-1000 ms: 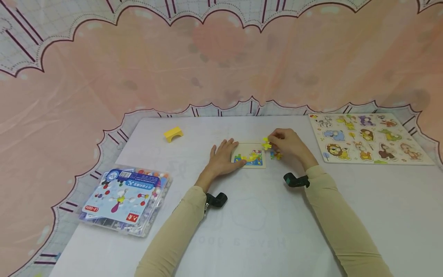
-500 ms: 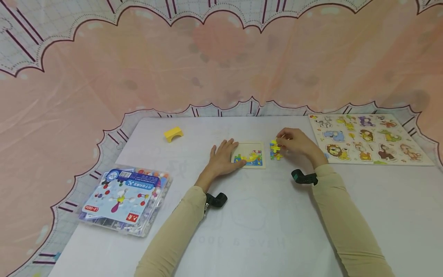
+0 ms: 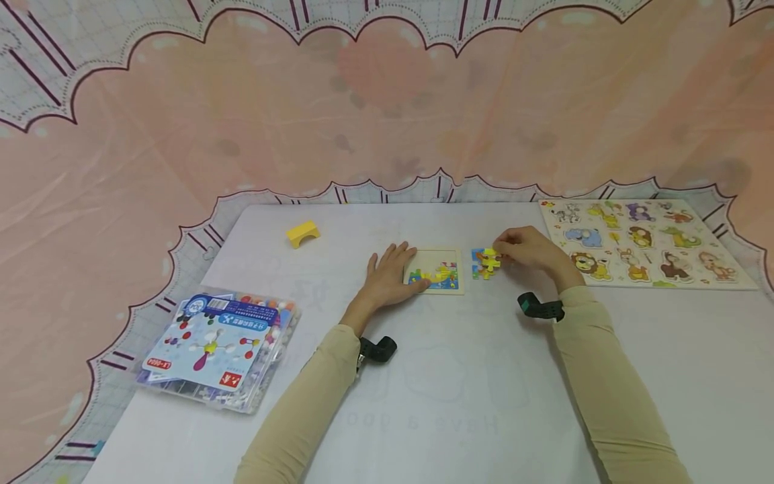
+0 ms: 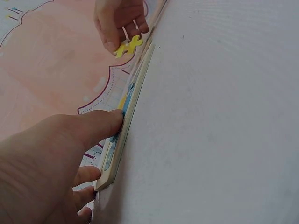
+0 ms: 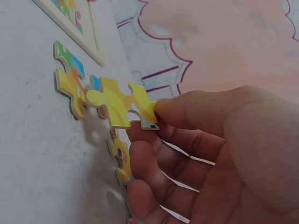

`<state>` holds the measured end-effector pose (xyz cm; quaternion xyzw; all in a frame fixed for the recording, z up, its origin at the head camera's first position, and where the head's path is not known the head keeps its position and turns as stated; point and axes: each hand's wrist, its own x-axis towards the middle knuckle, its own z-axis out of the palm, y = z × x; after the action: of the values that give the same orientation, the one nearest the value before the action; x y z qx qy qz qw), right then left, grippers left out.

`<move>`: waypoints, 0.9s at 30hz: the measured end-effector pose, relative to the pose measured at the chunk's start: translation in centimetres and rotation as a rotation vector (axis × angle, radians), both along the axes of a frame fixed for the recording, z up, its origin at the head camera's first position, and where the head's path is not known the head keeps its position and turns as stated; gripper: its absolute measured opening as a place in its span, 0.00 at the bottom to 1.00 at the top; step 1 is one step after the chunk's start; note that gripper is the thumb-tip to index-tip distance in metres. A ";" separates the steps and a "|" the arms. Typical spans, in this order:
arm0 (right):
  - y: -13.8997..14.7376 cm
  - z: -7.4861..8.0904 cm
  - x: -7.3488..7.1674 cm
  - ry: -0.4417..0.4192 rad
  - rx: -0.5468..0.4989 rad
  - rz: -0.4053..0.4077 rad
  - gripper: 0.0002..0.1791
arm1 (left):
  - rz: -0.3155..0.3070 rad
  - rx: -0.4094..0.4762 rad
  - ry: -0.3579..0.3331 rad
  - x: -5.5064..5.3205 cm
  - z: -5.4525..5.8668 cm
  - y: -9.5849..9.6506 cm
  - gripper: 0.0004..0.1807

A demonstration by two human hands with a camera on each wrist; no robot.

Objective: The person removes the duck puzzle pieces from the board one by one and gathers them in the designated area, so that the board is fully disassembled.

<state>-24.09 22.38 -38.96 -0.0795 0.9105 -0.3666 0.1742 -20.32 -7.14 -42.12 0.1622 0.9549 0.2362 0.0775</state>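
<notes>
My left hand [image 3: 390, 274] lies spread at the left side of a small wooden puzzle tray [image 3: 449, 254], its thumb resting on the partly filled, colourful picture. In the left wrist view the thumb crosses the tray's near edge [image 4: 122, 154]. To the right of the tray, my right hand [image 3: 532, 252] pinches a yellow jigsaw piece [image 5: 114, 103] between thumb and fingers. That piece is raised over several loose jigsaw pieces [image 5: 70, 88] on the table, and overlaps them in the head view.
An animal peg puzzle board [image 3: 653, 245] lies at the back right. A yellow arch block [image 3: 302, 234] stands at the back left. Nearer on the left is a clear plastic case [image 3: 260, 390] with a blue printed card [image 3: 208, 343] on top. All rest on the white table [image 3: 423, 390].
My right hand has moved right with the yellow jigsaw piece, from beside the tray's right edge to over the loose pieces. The left hand has stayed in place.
</notes>
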 end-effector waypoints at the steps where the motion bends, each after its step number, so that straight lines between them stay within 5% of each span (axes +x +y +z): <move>1: 0.1 0.0 0.0 -0.007 0.007 0.001 0.21 | 0.000 -0.004 0.001 0.0 0.0 0.0 0.42; 27: 1.7 0.2 0.6 -0.069 0.055 0.034 0.19 | 0.001 -0.044 -0.014 -0.1 0.0 0.0 0.42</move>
<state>-23.53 24.04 -38.77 -0.0773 0.9122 -0.3409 0.2135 -20.44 -7.15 -42.13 0.1584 0.9594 0.2163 0.0878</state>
